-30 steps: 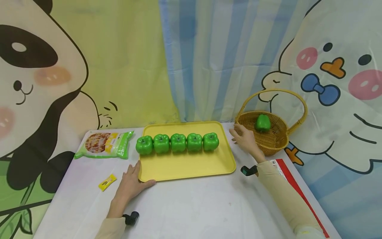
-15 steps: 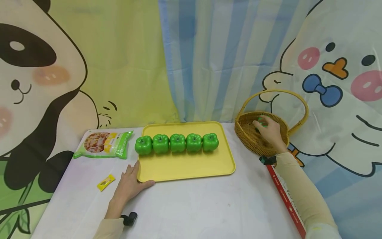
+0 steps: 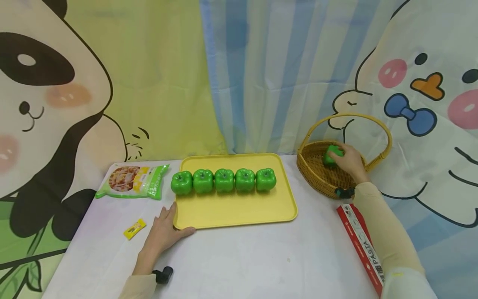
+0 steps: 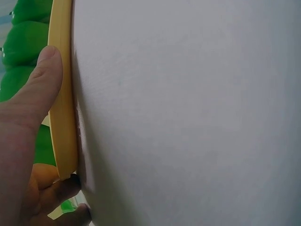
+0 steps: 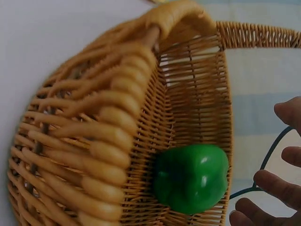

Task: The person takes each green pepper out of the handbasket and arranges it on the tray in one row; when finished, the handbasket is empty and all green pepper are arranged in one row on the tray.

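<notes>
A row of several green bell peppers (image 3: 224,180) stands along the yellow tray (image 3: 235,211). My left hand (image 3: 163,231) rests at the tray's near left corner, thumb along the front edge and fingers along the left side; the left wrist view shows the thumb against the rim (image 4: 61,122). My right hand (image 3: 350,161) is over the wicker basket (image 3: 313,176), overlapping a single green bell pepper (image 5: 193,178) inside it in the head view. Seen from the right wrist, the fingers (image 5: 277,186) are spread and apart from that pepper.
A green and white food bag (image 3: 132,181) lies left of the tray, a small yellow packet (image 3: 135,229) nearer me. A red and white pasta box (image 3: 360,245) lies under my right forearm. The basket's handle (image 3: 358,115) arches above it. A printed curtain (image 3: 254,74) hangs behind.
My right hand has gone from the basket's left rim to over the pepper, then to its right side. The pepper keeps its place in the basket. My left hand stays at the tray corner.
</notes>
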`<state>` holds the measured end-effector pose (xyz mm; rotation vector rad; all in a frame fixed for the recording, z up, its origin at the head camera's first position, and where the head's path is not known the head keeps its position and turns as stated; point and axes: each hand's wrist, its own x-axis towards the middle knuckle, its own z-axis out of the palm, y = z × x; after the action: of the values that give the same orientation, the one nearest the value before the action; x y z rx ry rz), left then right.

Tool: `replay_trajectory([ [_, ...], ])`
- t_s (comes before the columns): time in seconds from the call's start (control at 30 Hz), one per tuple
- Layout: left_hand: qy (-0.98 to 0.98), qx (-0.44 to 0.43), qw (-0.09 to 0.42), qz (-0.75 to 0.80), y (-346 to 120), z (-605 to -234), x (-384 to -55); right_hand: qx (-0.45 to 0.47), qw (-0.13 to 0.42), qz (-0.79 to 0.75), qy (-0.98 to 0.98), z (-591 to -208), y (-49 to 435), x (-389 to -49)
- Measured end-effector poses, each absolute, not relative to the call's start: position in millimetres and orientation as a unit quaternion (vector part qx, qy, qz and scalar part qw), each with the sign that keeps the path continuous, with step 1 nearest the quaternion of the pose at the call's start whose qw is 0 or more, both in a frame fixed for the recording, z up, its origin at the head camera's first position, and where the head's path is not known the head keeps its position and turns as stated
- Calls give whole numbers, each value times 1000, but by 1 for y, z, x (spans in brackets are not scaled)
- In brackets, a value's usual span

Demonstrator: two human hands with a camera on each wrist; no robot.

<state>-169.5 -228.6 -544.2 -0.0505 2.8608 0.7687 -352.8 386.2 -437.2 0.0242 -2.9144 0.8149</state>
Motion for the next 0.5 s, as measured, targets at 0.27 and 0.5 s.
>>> replay_trajectory([
  [0.27,960,-24,91,264,-228,-544,-168,4,36,243,-969,-437,390,-361],
  [0.5,963,-19,81,256,-228,-545,-169,1,11,250,-968,-446,395,-370],
])
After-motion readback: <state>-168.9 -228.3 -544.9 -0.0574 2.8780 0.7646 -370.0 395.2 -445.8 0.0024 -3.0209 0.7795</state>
